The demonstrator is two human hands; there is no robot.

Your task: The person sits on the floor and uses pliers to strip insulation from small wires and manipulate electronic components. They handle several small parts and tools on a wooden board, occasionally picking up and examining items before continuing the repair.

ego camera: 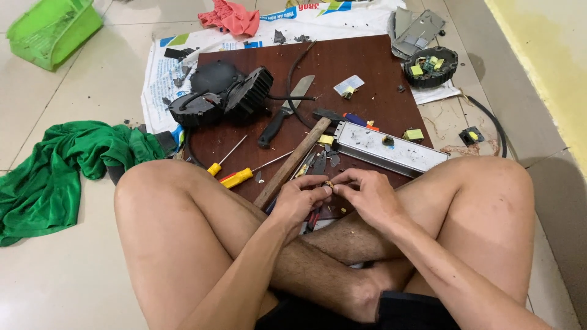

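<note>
2 hands, left hand and right hand, meet over the wooden board, fingers pinching 1 small yellowish part just beside the hammer and grey metal case.

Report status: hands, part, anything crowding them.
Left hand and right hand both pinch a small yellowish part over the brown board. Hammer handle lies beside the left hand; pliers just beyond.

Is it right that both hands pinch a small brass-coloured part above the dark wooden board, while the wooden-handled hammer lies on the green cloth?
Not quite. In the head view, the wooden-handled hammer lies on the dark wooden board, not on the green cloth. The left hand and right hand do pinch the small brass-coloured part.
</note>
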